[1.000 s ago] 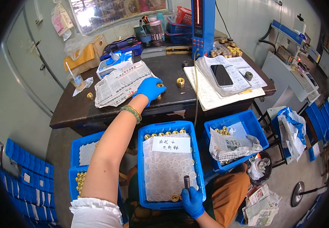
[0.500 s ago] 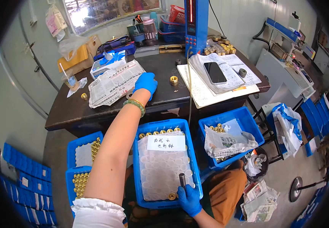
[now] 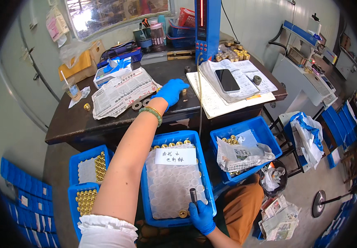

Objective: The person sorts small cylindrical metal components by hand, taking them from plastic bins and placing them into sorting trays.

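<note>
My left hand (image 3: 171, 92), in a blue glove, reaches over the dark desk (image 3: 116, 128) with its fingers closed round a brass ring (image 3: 183, 92); part of the ring is hidden by the fingers. Beside that wrist lie grey metal rings (image 3: 136, 106) next to a newspaper (image 3: 124, 93). My right hand (image 3: 203, 218), also gloved, grips a dark cylindrical plug (image 3: 193, 195) upright over the near right corner of a blue crate (image 3: 145, 194). A translucent sheet with round impressions (image 3: 174, 182) covers most of the crate. One brass ring (image 3: 183, 213) lies on it near my right hand.
Two blue crates of brass parts (image 3: 88, 198) stand at the left, another crate (image 3: 265, 124) at the right. On the desk are a phone (image 3: 227, 80), open papers (image 3: 211, 99), a blue column device (image 3: 206, 33) with a hanging cable, and a drink cup (image 3: 74, 91).
My left hand has moved right across the desk from beside the newspaper to the brass ring, uncovering the grey rings. My right hand still holds the plug. The view has shifted slightly.
</note>
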### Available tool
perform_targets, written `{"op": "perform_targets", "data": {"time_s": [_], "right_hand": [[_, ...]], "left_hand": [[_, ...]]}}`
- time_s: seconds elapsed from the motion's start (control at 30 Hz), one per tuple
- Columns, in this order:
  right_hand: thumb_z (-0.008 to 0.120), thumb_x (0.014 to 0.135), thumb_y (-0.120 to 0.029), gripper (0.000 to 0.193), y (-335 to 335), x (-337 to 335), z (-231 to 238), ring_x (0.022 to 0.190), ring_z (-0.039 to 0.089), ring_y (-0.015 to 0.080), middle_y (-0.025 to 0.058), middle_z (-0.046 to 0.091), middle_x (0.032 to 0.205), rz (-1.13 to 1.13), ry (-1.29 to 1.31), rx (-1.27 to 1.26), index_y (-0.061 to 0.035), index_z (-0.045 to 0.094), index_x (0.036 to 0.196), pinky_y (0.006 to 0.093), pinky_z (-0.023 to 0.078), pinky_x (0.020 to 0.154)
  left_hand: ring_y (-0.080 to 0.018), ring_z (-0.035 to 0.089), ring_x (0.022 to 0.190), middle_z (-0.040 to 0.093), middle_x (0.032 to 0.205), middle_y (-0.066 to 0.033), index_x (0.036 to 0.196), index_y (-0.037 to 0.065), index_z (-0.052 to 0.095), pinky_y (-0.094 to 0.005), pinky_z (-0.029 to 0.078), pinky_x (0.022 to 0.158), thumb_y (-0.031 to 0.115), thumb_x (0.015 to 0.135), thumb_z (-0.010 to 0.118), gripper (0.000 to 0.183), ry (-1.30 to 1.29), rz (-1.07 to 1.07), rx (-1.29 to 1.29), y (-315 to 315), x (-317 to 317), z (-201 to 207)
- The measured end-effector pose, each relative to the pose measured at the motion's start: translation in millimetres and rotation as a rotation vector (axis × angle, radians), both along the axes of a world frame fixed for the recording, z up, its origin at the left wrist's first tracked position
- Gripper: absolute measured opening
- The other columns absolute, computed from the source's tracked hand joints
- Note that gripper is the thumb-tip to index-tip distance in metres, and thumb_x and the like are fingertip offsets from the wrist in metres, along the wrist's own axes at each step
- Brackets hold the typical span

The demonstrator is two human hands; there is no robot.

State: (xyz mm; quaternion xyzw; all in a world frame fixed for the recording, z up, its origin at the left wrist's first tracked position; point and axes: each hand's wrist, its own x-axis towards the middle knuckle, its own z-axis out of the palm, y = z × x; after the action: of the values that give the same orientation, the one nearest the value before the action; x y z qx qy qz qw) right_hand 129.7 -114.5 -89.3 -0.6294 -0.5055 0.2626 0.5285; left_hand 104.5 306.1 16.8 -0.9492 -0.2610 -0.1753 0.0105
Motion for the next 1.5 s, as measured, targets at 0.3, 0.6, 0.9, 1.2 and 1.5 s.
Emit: {"op": "perform_targets", "data": {"time_s": [0.3, 0.6, 0.9, 1.2, 1.5], "right_hand": [[0.06, 0.076, -0.013, 0.016, 0.4, 2.4, 3.2, 0.043, 0.053, 0.0273, 0.0141, 0.053, 0.052, 0.039, 0.026, -0.012, -0.0031, 0.054, 0.066, 0.0331, 0.04, 0.041], [0.061, 0.076, -0.014, 0.016, -0.2, 3.3, 1.1, 0.042, 0.053, 0.0268, 0.0145, 0.052, 0.051, 0.032, 0.04, -0.022, -0.0032, 0.053, 0.066, 0.0336, 0.039, 0.041], [0.06, 0.076, -0.012, 0.016, -1.4, 4.3, -1.9, 0.042, 0.053, 0.0272, 0.0143, 0.053, 0.051, 0.024, 0.027, -0.039, -0.0035, 0.052, 0.066, 0.0338, 0.04, 0.041], [0.06, 0.076, -0.013, 0.016, 1.6, 5.1, 7.9, 0.044, 0.054, 0.0281, 0.015, 0.054, 0.053, 0.037, 0.01, -0.026, -0.0029, 0.053, 0.066, 0.0345, 0.041, 0.042], [0.059, 0.076, -0.012, 0.016, -0.5, 4.2, 7.8, 0.044, 0.054, 0.0284, 0.015, 0.053, 0.052, 0.028, 0.044, -0.018, -0.0026, 0.052, 0.065, 0.0347, 0.041, 0.042]], "left_hand": [[-0.0336, 0.05, 0.093, 0.051, 0.099, -0.0167, 0.106, 0.007, 0.055, -0.037, 0.041, 0.082, 0.022, 0.071, 0.065, 0.039, 0.019, 0.152, -0.13, 4.1, -2.9, 5.4], [-0.0323, 0.051, 0.093, 0.051, 0.101, -0.017, 0.108, 0.008, 0.054, -0.0364, 0.041, 0.082, 0.017, 0.069, 0.066, 0.042, -0.032, 0.254, -0.127, -6.2, -0.5, 5.7], [-0.0337, 0.049, 0.098, 0.049, 0.105, -0.0191, 0.11, 0.014, 0.055, -0.0369, 0.041, 0.085, 0.02, 0.077, 0.055, 0.034, 0.014, 0.382, -0.277, -21.4, 23.2, 19.9], [-0.0326, 0.05, 0.103, 0.053, 0.11, -0.0179, 0.118, 0.014, 0.049, -0.0357, 0.04, 0.088, 0.019, 0.072, 0.061, 0.047, -0.274, 0.089, -0.189, -3.2, -13.1, 32.9], [-0.0326, 0.045, 0.108, 0.042, 0.121, -0.0204, 0.131, 0.012, 0.031, -0.0359, 0.039, 0.089, 0.019, 0.062, 0.071, 0.08, 0.037, 0.368, -0.358, -18.8, -53.4, 36.1]]}}
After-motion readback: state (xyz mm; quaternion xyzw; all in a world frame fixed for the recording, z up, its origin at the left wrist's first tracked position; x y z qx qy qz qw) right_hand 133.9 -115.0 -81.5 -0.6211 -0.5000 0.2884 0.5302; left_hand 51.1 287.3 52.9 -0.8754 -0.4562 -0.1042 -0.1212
